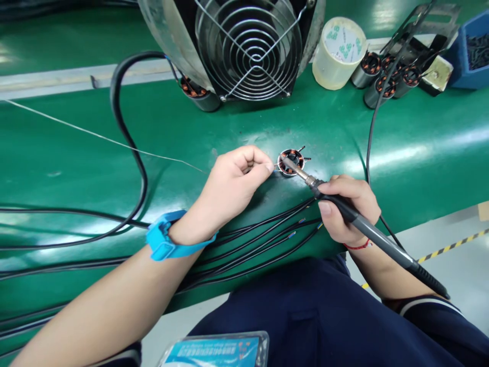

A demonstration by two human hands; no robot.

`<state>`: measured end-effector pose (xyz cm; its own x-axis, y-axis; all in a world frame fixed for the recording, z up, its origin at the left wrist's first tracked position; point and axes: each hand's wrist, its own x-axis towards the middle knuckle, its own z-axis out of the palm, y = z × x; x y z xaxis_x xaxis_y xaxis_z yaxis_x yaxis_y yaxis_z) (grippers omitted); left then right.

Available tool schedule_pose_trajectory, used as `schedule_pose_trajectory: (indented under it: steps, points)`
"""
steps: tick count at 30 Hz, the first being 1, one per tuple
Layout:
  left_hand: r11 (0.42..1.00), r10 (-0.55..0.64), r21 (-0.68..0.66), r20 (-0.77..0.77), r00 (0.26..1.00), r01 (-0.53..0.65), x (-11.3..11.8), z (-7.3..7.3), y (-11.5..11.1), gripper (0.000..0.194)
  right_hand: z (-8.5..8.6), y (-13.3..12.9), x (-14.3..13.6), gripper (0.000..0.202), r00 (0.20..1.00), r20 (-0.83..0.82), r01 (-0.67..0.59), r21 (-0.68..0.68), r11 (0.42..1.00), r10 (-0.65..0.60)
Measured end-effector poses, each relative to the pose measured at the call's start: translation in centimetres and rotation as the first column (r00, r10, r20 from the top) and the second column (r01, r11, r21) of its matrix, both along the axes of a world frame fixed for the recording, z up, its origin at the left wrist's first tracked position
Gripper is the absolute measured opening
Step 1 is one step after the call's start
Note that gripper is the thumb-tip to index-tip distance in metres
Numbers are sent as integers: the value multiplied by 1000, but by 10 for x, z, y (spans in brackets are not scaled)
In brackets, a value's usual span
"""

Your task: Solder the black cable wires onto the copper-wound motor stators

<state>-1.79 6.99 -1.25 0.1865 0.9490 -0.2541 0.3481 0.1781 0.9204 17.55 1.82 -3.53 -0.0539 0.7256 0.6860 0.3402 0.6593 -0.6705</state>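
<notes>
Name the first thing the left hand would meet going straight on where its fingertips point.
Probably the small copper-wound ring, just ahead of the left hand; whether they touch is unclear.

Bare left forearm (114,300) angles up and rightward from lower left, bare left hand (235,181) bent with thumb (260,175) and forefinger (255,153) pinched together, while bare right forearm (385,267) angles up and leftward, bare right hand (350,209) curled in pen-like grip.

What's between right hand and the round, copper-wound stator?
The metal shaft of the grey, pen-shaped soldering iron, tip over the stator; head view.
</notes>
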Motion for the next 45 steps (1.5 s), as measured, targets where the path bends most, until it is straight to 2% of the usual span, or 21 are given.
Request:
schedule_pose_trajectory:
  steps: [3, 6, 11, 14, 19, 25, 31, 36, 39, 45]
  points:
    - [1000, 4, -10, 9, 1000, -4, 0, -1, 0, 10, 3, 0, 3, 33, 998, 63, 23, -60, 998, -20]
    - [1000, 5, -15, 3, 1000, -5, 0, -2, 0, 11, 14, 3, 5, 43, 990, 138, 5, -154, 988, 17]
    - [1000, -11, -4, 22, 1000, 11, -1, -5, 1, 13, 36, 16, 2, 37, 988, 125, -53, -307, 950, 95]
    - [1000, -20, 5, 54, 998, 20, -1, -4, 2, 14, 37, 23, -3, 35, 969, 223, -22, -356, 934, 108]
    - [999, -23, 39, 140, 990, 18, -1, -2, 1, 8, 20, 31, -14, 51, 941, 328, 19, -283, 959, 79]
    - [992, -33, 123, 110, 993, 20, -2, -3, 0, 10, 16, 31, -25, 45, 905, 425, 75, -226, 971, 29]
    - [982, -50, 185, 73, 996, 36, -3, -3, -1, 8, 10, 30, -27, 42, 881, 455, 201, -114, 973, -129]
    - [969, -47, 245, 73, 996, 28, -3, -8, -1, 9, 8, 29, -24, 36, 854, 515, 191, -172, 966, -77]
    - [966, -25, 259, 88, 996, 1, -3, -12, -1, 10, 10, 27, -28, 32, 836, 543, 176, -125, 976, -81]
    - [986, -13, 169, 181, 983, -18, -3, -12, 0, 13, 14, 23, -30, 33, 856, 515, 119, -112, 987, -45]
